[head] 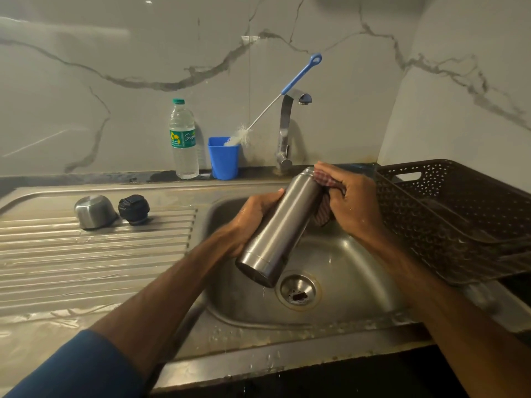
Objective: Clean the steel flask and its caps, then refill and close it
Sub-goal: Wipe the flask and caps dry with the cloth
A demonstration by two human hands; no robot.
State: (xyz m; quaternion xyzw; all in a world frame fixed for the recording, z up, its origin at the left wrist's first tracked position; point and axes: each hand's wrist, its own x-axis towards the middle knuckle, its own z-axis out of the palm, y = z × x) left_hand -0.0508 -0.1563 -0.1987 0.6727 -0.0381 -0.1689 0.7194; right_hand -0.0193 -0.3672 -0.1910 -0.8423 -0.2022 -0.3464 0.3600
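Steel flask (pixel 280 225) held tilted over the sink (pixel 359 282); its long axis runs from the base, low and toward the person, up and away to the mouth end; the left hand (pixel 253 216) curls round the body from the left; the right hand (pixel 353 202) clamps a checked cloth (pixel 326 182) against the mouth end (the opening is hidden); any wipe probably runs down toward the left hand. The steel cap (pixel 93 211) and black cap (pixel 134 209) lie well left of it.
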